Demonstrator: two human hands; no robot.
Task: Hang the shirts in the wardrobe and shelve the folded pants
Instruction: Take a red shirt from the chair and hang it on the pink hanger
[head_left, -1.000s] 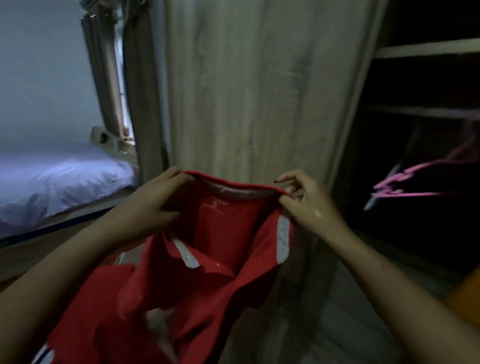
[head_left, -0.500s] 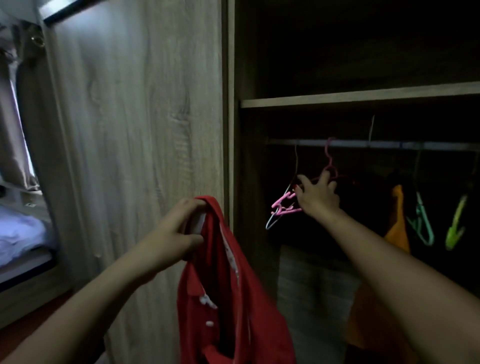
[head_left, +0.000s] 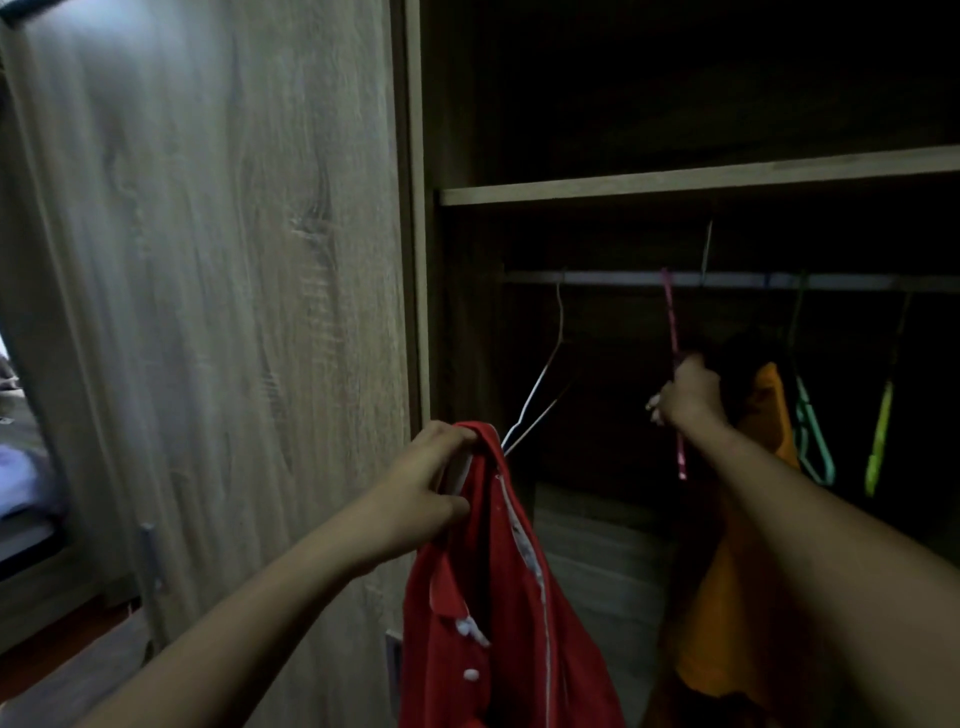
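Fingers (head_left: 448, 435) of the left hand (head_left: 418, 501) curl round the collar of a red polo shirt with white buttons (head_left: 498, 603), which hangs limp from that grip in front of the open wooden wardrobe (head_left: 418, 234), just beside its pale wood-grain door (head_left: 208, 312). The right hand (head_left: 688, 395) reaches inside and closes round a thin pink plastic hanger (head_left: 672, 327) whose hook sits over the grey metal rail (head_left: 613, 278) under a wooden shelf (head_left: 675, 182). A white wire hanger (head_left: 540, 395) hangs on the rail to the left, its lower end near the shirt collar. To the right of the gripped hanger hang an orange garment (head_left: 727, 597), a teal plastic hanger (head_left: 813, 441) and a yellow-green plastic hanger (head_left: 878, 441). Folded pants are not seen.
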